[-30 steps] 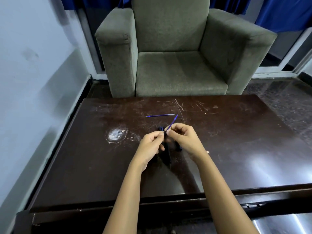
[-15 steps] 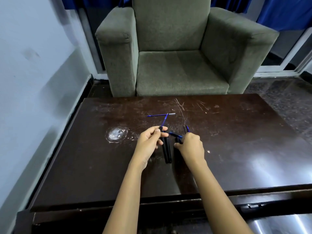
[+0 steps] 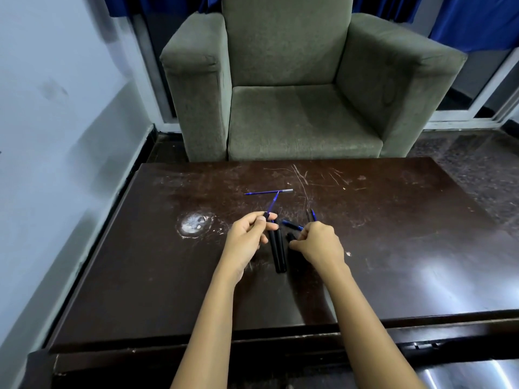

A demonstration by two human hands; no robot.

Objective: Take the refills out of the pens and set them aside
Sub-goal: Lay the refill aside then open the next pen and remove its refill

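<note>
My left hand (image 3: 247, 240) pinches a thin blue refill (image 3: 271, 204) that points away from me, its tip close to a second blue refill (image 3: 268, 192) lying crosswise on the dark wooden table (image 3: 393, 248). Two black pen barrels (image 3: 278, 252) lie side by side between my hands. My right hand (image 3: 318, 244) rests on the table with its fingers closed around a black pen piece (image 3: 290, 236). A blue pen part (image 3: 292, 225) lies just beyond its fingers, and another dark pen tip (image 3: 311, 214) sticks up behind the knuckles.
A grey-green armchair (image 3: 295, 88) stands right behind the table's far edge. A white scuffed patch (image 3: 193, 223) marks the tabletop to the left of my hands. A pale wall (image 3: 56, 122) runs along the left side. The near table edge (image 3: 252, 336) is just below my forearms.
One second ago both hands were together at the pen with the refill between them. Since then they have drawn apart: the left keeps the refill, the right dropped onto the pen pieces.
</note>
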